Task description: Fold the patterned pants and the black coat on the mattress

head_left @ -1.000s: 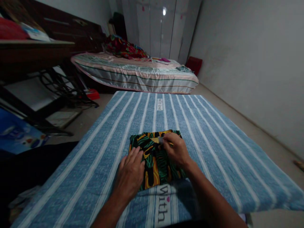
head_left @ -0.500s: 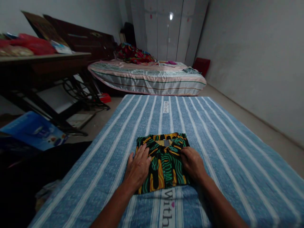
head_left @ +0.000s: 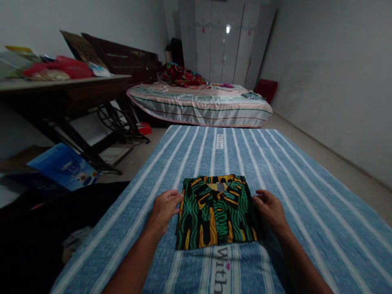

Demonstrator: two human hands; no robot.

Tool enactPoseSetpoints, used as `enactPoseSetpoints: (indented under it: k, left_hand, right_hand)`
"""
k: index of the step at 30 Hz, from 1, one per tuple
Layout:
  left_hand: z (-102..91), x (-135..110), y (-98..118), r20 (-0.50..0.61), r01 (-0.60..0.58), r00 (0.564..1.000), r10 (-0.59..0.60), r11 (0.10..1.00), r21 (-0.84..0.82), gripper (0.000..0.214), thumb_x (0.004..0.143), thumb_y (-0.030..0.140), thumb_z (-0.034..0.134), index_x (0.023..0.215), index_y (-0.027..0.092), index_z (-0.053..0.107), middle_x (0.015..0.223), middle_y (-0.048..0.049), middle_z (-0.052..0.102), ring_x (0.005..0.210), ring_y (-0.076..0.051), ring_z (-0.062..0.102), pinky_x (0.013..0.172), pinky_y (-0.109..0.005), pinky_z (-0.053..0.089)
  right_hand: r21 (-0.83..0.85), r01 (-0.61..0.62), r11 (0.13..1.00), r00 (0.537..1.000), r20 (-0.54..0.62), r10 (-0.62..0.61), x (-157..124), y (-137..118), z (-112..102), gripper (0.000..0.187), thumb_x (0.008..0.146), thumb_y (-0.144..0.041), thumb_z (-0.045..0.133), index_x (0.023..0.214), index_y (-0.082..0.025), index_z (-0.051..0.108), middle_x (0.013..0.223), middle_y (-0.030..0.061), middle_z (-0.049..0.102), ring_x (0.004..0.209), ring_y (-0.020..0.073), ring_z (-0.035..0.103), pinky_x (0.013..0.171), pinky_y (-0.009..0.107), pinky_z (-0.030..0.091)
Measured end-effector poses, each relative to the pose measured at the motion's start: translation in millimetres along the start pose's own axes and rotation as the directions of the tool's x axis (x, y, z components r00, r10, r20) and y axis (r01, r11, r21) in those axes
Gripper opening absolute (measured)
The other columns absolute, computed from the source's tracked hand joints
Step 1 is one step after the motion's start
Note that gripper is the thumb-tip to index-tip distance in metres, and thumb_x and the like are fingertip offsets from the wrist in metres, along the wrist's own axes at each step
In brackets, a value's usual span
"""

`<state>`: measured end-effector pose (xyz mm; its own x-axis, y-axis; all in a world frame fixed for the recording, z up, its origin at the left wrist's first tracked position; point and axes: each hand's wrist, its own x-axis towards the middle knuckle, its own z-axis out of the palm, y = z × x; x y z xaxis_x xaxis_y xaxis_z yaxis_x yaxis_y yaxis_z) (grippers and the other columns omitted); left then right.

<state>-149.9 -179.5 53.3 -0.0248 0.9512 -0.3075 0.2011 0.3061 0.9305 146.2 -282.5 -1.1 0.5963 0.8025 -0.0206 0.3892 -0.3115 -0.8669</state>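
A folded shirt (head_left: 211, 216) with a black, green and yellow wavy pattern lies flat, its collar toward the far side and a grey label showing at the neck. My left hand (head_left: 165, 208) is at the shirt's left edge, fingers apart and loosely bent, fingertips touching or just beside the cloth. At the right edge, my right hand (head_left: 271, 208) has its thumb and bent fingers apart, close against the fabric. Neither hand visibly grips it. Beneath lies a blue-and-white striped cloth (head_left: 147, 241) with printed lettering.
A bed (head_left: 202, 106) with a red patterned blanket (head_left: 183, 75) stands beyond the striped surface. To the left are a treadle sewing table (head_left: 101, 81) bearing bags, a blue box (head_left: 65, 165) and dark cloth (head_left: 101, 208). A wall (head_left: 333, 65) runs along the right.
My left hand has moved off the shirt's top to its left edge. My right hand has shifted outward from near the collar to the right edge. The collar lies flatter, and the view has shifted slightly.
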Motion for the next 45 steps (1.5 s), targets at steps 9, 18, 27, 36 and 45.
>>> enactPoseSetpoints:
  k: [9, 18, 27, 36, 45]
  left_hand:
    - [-3.9, -1.1, 11.8, 0.134, 0.144, 0.980, -0.145, 0.989, 0.016, 0.035, 0.052, 0.038, 0.068, 0.076, 0.014, 0.060, 0.068, -0.0035, 0.066, 0.065, -0.018, 0.064, 0.056, -0.029, 0.049]
    - [6.6, 9.5, 4.1, 0.230, 0.204, 0.952, -0.204, 0.979, 0.022, 0.036, 0.045, 0.042, 0.072, 0.058, 0.015, 0.052, 0.041, 0.0048, 0.048, 0.033, -0.006, 0.038, 0.035, -0.017, 0.021]
    - [13.8, 14.1, 1.4, 0.201, 0.073, 0.976, -0.086, 0.995, 0.070, 0.031, 0.050, 0.041, 0.068, 0.054, 0.018, 0.047, 0.037, 0.0075, 0.043, 0.030, -0.006, 0.031, 0.035, -0.019, 0.017]
    - [17.8, 12.2, 2.0, 0.185, -0.079, 0.981, 0.059, 0.991, 0.104, 0.025, 0.054, 0.035, 0.063, 0.050, 0.018, 0.045, 0.041, 0.0062, 0.046, 0.039, -0.009, 0.043, 0.041, -0.020, 0.029]
    - [9.5, 12.9, 6.2, 0.282, 0.169, 0.943, -0.176, 0.984, 0.051, 0.035, 0.048, 0.040, 0.074, 0.062, 0.015, 0.054, 0.044, 0.0031, 0.054, 0.037, -0.009, 0.046, 0.037, -0.018, 0.026]
  right_hand:
    - [-0.059, -0.165, 0.985, 0.981, 0.094, 0.170, 19.8, -3.3, 2.5, 0.030, 0.074, -0.035, 0.056, 0.096, -0.016, 0.062, 0.066, 0.0010, 0.063, 0.053, 0.0135, 0.058, 0.047, 0.022, 0.039]
    - [-0.077, -0.235, 0.969, 0.948, 0.202, 0.246, 27.5, -18.9, 13.2, 0.021, 0.074, -0.029, 0.057, 0.058, -0.015, 0.058, 0.038, -0.0032, 0.047, 0.035, 0.0098, 0.045, 0.038, 0.020, 0.030]
    - [-0.124, -0.127, 0.984, 0.976, 0.163, 0.146, 31.4, -14.5, 19.8, 0.017, 0.064, -0.024, 0.063, 0.052, -0.018, 0.053, 0.043, -0.0044, 0.049, 0.042, 0.0092, 0.045, 0.042, 0.021, 0.026]
    - [-0.153, -0.086, 0.985, 0.990, 0.094, 0.101, 25.3, -21.4, 15.2, 0.016, 0.065, -0.028, 0.063, 0.056, -0.020, 0.054, 0.047, -0.0046, 0.049, 0.048, 0.0102, 0.045, 0.045, 0.021, 0.025]
    - [0.060, -0.285, 0.957, 0.921, 0.292, 0.256, 19.7, -23.2, 13.9, 0.020, 0.071, -0.031, 0.058, 0.059, -0.015, 0.058, 0.049, 0.0001, 0.057, 0.042, 0.0107, 0.050, 0.041, 0.021, 0.034]
